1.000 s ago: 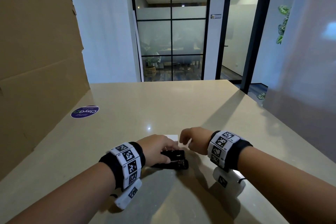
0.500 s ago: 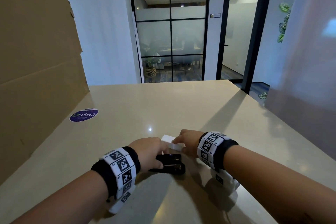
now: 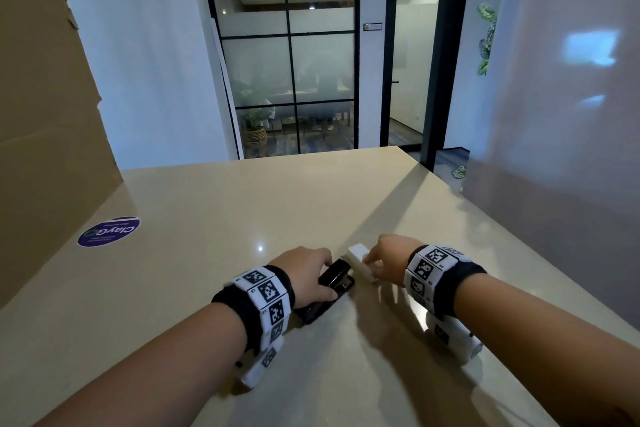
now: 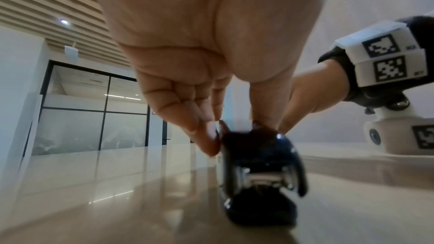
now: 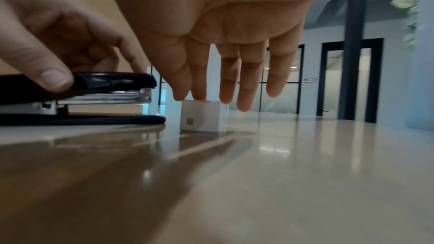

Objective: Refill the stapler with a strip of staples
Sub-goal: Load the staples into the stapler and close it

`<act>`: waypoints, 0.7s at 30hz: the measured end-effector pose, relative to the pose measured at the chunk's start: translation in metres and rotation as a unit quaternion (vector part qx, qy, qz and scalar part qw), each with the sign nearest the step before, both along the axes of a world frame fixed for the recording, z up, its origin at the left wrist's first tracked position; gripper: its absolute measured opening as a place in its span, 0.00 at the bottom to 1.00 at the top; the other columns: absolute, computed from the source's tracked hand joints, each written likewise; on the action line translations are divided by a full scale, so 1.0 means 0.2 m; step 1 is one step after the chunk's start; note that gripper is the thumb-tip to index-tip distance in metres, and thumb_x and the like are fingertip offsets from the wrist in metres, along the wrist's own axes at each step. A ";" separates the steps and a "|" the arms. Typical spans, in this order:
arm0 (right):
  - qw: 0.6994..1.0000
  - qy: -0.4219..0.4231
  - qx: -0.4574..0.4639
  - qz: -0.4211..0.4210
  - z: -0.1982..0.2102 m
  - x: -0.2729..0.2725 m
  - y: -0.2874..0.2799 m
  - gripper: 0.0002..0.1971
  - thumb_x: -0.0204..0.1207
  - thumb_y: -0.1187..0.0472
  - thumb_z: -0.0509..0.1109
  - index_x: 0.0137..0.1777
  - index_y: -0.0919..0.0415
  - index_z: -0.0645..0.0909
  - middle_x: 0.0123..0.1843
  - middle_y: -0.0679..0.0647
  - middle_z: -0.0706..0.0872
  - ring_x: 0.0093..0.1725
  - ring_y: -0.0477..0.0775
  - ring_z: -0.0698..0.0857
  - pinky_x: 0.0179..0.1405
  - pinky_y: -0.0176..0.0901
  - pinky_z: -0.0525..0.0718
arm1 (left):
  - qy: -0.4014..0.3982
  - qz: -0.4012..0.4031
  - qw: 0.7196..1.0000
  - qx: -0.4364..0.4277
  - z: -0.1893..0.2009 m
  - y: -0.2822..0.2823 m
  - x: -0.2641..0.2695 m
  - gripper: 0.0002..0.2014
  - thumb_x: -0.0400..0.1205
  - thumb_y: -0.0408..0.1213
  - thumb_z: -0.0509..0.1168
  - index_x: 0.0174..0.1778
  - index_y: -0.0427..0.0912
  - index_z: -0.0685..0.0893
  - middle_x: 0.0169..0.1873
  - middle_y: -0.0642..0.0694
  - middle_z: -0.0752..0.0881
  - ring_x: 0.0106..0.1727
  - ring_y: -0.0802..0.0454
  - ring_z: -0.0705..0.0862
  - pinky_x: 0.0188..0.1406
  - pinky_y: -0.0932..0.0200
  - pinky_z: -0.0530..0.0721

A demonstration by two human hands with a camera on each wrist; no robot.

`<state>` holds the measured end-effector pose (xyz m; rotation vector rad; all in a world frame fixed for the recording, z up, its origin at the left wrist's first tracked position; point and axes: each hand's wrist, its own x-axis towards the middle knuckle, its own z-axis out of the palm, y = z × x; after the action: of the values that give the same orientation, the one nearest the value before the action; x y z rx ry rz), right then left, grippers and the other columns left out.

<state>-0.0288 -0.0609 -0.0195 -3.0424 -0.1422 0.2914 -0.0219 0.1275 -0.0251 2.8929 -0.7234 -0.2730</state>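
Note:
A black stapler [image 3: 334, 282] lies closed on the beige table [image 3: 207, 218], its nose pointing away and to the right. My left hand [image 3: 322, 274] grips its top, thumb on the near side and fingers on the far side; the left wrist view shows the stapler [image 4: 260, 164] end-on under the left hand [image 4: 234, 127]. A small white staple box [image 3: 360, 262] sits just right of the stapler's nose. My right hand [image 3: 372, 262] rests straight fingertips on top of it. In the right wrist view the right hand [image 5: 223, 97] hangs over the box [image 5: 202, 116], beside the stapler [image 5: 94, 96].
A tall cardboard box [image 3: 41, 114] stands along the table's left side, with a round purple sticker [image 3: 109, 231] on the tabletop beside it. The table's right edge [image 3: 519, 253] runs diagonally near my right arm. Glass doors [image 3: 294, 62] lie beyond the far edge.
The stapler has turned from lying crosswise to pointing away and right under my left hand. My right hand has uncurled and come down onto the white box, which has shifted right.

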 end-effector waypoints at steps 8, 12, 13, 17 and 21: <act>0.997 -0.010 -0.006 -0.081 -0.03 -0.01 -0.25 0.11 0.69 0.55 0.72 0.49 0.56 0.91 0.52 0.55 0.91 0.51 0.60 0.90 0.54 0.52 0.89 | -0.008 -0.023 0.997 -0.079 -0.01 -0.34 0.05 0.23 0.75 0.52 0.71 0.61 0.48 0.74 0.53 0.42 0.88 0.49 0.42 0.86 0.50 0.48 0.87; 0.994 -0.005 -0.010 -0.106 -0.04 -0.01 -0.35 0.12 0.68 0.56 0.73 0.50 0.57 0.91 0.51 0.55 0.92 0.49 0.59 0.90 0.54 0.52 0.90 | -0.003 0.012 0.992 -0.128 -0.02 -0.50 0.08 0.22 0.74 0.50 0.72 0.60 0.44 0.79 0.53 0.43 0.87 0.49 0.45 0.85 0.51 0.51 0.85; 0.994 -0.004 -0.006 -0.113 -0.04 -0.02 -0.38 0.13 0.69 0.57 0.73 0.51 0.58 0.90 0.52 0.56 0.92 0.50 0.59 0.90 0.55 0.52 0.89 | 0.004 0.022 0.990 -0.143 -0.02 -0.53 0.08 0.21 0.74 0.48 0.73 0.60 0.44 0.80 0.53 0.44 0.87 0.48 0.45 0.85 0.51 0.51 0.86; 0.992 -0.006 -0.003 -0.125 -0.05 -0.04 -0.47 0.14 0.71 0.58 0.73 0.55 0.61 0.89 0.54 0.58 0.91 0.52 0.62 0.89 0.55 0.51 0.88 | 0.015 0.038 0.983 -0.179 -0.06 -0.65 0.09 0.25 0.74 0.45 0.74 0.65 0.42 0.80 0.58 0.42 0.87 0.56 0.43 0.86 0.55 0.52 0.85; 0.991 -0.020 -0.005 -0.131 -0.05 -0.07 -0.53 0.12 0.73 0.58 0.70 0.53 0.59 0.90 0.54 0.56 0.91 0.52 0.60 0.89 0.55 0.51 0.89 | 0.014 0.042 0.980 -0.193 -0.08 -0.72 0.08 0.27 0.73 0.45 0.75 0.67 0.41 0.78 0.58 0.42 0.87 0.57 0.44 0.86 0.55 0.54 0.83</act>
<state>-0.0421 -0.1664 -0.0302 -3.0287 0.2542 0.2130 -0.0054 -0.0160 -0.0404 2.5367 -0.5727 -0.1434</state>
